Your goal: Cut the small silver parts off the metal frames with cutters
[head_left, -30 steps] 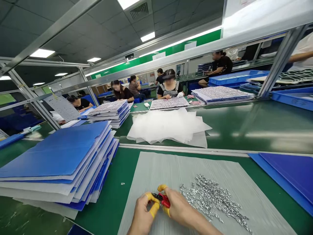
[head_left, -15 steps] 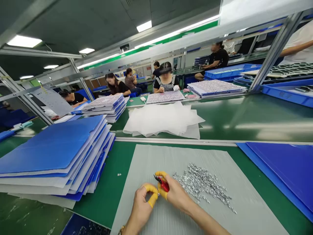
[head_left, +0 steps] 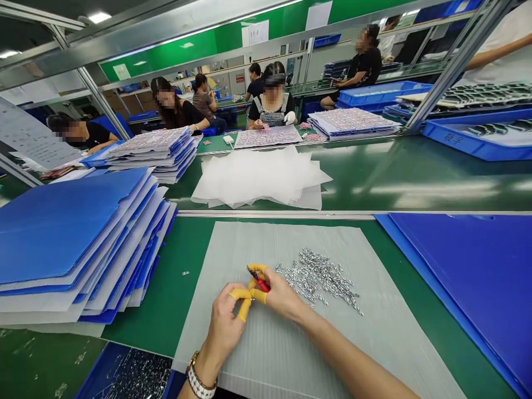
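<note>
We have the left hand (head_left: 226,313) and the right hand (head_left: 278,291) meeting over the grey sheet (head_left: 266,354), with yellow covers on thumb and some fingers of both. Left: thumb and forefinger narrowed together, seemingly pinching a small metal piece (head_left: 252,299); too tiny to make out its form. Right: holding red-handled pliers (head_left: 261,284) in the palm side, tips pointing up and away from the piece, with thumb and a fingertip brought in against the left fingertips. Can't tell whether the right fingers also grip the piece.

The pile of twisted metal links (head_left: 320,274) lies on the sheet just beyond and to the right of the right hand, apart from it. A few loose links (head_left: 185,273) sit on the green bench (head_left: 191,238), left of and beyond the left hand. Further left of it, a stack of blue and white boards (head_left: 75,221); well right of the right hand, flat blue boards (head_left: 465,277).

Step in hand, as we judge it: fine handling of the one piece with fingertips, pliers parked in the grip rather than biting. Next move, we'd say, calls for a steady left pinch, piece kept exposed, and the right hand keeping plier tips clear of the left fingers.
</note>
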Demonstrator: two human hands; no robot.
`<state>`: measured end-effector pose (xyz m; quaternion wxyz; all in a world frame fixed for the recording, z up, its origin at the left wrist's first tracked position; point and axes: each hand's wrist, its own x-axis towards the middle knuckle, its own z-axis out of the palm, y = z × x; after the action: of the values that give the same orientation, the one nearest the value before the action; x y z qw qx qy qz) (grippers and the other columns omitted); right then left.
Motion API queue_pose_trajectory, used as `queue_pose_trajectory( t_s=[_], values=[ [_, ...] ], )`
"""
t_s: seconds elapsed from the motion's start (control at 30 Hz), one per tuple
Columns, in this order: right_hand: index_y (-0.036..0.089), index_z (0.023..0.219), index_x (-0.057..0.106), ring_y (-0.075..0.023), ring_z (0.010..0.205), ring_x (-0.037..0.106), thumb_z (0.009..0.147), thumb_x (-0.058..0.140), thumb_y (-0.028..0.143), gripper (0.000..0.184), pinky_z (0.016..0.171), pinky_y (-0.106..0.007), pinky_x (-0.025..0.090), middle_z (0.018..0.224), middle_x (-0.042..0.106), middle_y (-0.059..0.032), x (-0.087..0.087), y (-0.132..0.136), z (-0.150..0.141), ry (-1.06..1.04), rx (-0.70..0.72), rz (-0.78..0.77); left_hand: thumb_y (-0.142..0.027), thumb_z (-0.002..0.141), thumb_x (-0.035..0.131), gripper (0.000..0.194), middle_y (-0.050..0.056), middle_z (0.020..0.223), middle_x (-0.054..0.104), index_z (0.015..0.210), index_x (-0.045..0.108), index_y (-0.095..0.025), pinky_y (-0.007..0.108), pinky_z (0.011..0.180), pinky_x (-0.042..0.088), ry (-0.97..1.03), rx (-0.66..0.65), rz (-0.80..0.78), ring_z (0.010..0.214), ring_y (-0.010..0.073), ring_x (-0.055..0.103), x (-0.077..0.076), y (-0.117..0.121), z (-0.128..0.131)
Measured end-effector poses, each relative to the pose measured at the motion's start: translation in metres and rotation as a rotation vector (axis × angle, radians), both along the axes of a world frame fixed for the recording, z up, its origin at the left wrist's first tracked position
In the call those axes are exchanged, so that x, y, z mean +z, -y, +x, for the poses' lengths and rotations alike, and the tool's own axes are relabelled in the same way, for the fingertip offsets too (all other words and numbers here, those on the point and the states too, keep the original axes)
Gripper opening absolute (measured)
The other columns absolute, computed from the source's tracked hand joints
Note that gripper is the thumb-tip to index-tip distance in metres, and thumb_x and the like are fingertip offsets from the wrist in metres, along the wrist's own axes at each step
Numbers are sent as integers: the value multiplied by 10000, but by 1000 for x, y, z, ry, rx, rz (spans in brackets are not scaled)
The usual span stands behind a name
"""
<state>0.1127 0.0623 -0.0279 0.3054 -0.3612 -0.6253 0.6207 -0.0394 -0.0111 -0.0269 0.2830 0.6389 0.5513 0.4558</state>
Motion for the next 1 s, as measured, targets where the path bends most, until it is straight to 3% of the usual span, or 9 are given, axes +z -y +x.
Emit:
queue_pose_trajectory(
  t_s=[0.2,0.4,0.6,0.73,1.0],
  values=[
    [200,1096,509,-143,767,565,682,661,237,442,711,-306,461,860,591,-11,-12,3,-7,-227,-84,-101,-312,752,653,149,71,887,631,794,639,-170,301,769,481,443,120,-159,845,189,589,-14,-3,5],
    [209,1107,508,-135,734,557,729,603,244,392,649,-281,460,852,578,-12,-9,11,-10,-209,-131,-44,-346,705,699,227,38,770,633,823,648,-159,271,688,466,646,181,-262,694,145,564,-22,1,13],
    [209,1138,492,-137,754,561,729,564,186,416,712,-304,459,858,589,-10,-6,16,-5,-117,-191,91,-356,705,699,272,55,786,664,874,639,-151,280,687,472,715,341,-240,650,126,570,-16,1,13],
    [211,1128,487,-147,758,572,720,590,211,421,708,-310,467,838,588,-8,-7,15,-8,-175,-211,5,-365,691,706,341,61,797,681,945,647,-146,320,730,489,743,359,-246,674,142,604,-15,-2,20],
    [204,1081,502,-152,722,578,681,644,257,429,711,-328,465,765,563,21,-13,12,-12,-259,-268,-146,-336,669,721,271,55,743,686,834,642,-136,327,725,501,787,390,-260,674,163,641,-16,-9,30]
  ],
)
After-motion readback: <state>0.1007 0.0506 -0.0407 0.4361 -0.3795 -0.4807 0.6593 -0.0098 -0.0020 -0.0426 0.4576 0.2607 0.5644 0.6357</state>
